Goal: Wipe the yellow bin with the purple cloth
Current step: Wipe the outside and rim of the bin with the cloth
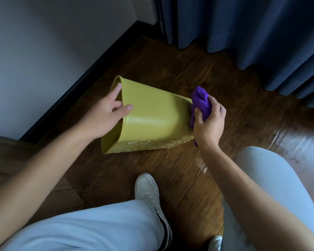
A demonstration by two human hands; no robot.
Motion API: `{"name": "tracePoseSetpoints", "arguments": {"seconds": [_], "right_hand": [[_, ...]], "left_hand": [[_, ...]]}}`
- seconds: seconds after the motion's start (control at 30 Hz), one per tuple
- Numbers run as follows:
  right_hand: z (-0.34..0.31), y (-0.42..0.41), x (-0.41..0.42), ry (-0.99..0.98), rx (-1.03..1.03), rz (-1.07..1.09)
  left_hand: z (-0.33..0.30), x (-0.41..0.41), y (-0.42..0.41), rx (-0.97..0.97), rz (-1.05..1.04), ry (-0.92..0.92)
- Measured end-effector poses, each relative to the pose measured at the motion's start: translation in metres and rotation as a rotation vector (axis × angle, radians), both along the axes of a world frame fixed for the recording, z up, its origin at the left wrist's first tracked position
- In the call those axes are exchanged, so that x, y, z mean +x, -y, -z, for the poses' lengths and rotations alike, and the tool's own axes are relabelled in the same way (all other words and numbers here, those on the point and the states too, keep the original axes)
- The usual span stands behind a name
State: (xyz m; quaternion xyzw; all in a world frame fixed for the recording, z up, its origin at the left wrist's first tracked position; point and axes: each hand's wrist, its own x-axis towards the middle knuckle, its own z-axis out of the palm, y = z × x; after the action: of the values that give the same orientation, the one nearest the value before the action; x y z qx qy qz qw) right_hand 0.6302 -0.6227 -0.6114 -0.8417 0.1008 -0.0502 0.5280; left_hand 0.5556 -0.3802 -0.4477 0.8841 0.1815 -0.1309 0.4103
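The bin point(149, 113), olive-yellow with smooth glossy walls and pale flecks along its lower side, lies tipped on the wood floor point(234, 91), mouth toward the wall point(43, 51). The left hand point(105, 113) grips the rim, fingers inside, thumb on the outer wall. The right hand point(208, 122) clutches the bunched cloth point(200, 102) against the bin's base end.

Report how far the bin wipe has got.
Done: the bin is tipped on its side, the left hand gripping its rim. In hand: the right hand presses the cloth against the base end. Left: pale specks still dot the lower side.
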Motion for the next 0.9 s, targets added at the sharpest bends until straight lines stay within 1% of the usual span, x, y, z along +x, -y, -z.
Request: {"name": "tracePoseSetpoints", "arguments": {"seconds": [0.07, 0.13, 0.2, 0.27, 0.37, 0.47, 0.57, 0.63, 0.7, 0.83, 0.9], "right_hand": [[-0.017, -0.002, 0.009, 0.044, 0.02, -0.061], [-0.03, -0.001, 0.017, 0.048, 0.046, -0.125], [-0.036, 0.004, 0.023, 0.052, 0.047, -0.2], [-0.037, 0.013, 0.028, 0.049, 0.025, -0.243], [-0.03, 0.026, 0.033, -0.005, 0.012, -0.22], [-0.023, 0.031, 0.038, -0.059, 0.048, -0.161], [-0.02, 0.028, 0.043, -0.089, 0.067, -0.143], [-0.019, 0.025, 0.044, -0.108, 0.086, -0.145], [-0.019, 0.022, 0.044, -0.126, 0.094, -0.144], [-0.019, 0.019, 0.045, -0.156, 0.107, -0.121], [-0.02, 0.018, 0.046, -0.166, 0.113, -0.111]], "left_hand": [[-0.006, 0.0, -0.002, 0.027, 0.079, -0.029], [-0.006, -0.003, -0.002, 0.031, 0.138, -0.045], [-0.001, -0.007, 0.004, 0.106, 0.212, -0.078], [0.006, -0.01, 0.013, 0.181, 0.277, -0.059], [0.019, -0.011, 0.023, 0.261, 0.321, 0.051], [0.027, -0.011, 0.022, 0.279, 0.271, 0.167], [0.04, -0.01, 0.011, 0.442, 0.231, 0.406], [0.05, -0.011, 0.004, 0.487, 0.238, 0.509], [0.056, -0.015, 0.001, 0.435, 0.233, 0.497], [0.062, -0.023, 0.006, 0.253, 0.217, 0.407], [0.064, -0.022, 0.007, 0.21, 0.184, 0.439]]}}
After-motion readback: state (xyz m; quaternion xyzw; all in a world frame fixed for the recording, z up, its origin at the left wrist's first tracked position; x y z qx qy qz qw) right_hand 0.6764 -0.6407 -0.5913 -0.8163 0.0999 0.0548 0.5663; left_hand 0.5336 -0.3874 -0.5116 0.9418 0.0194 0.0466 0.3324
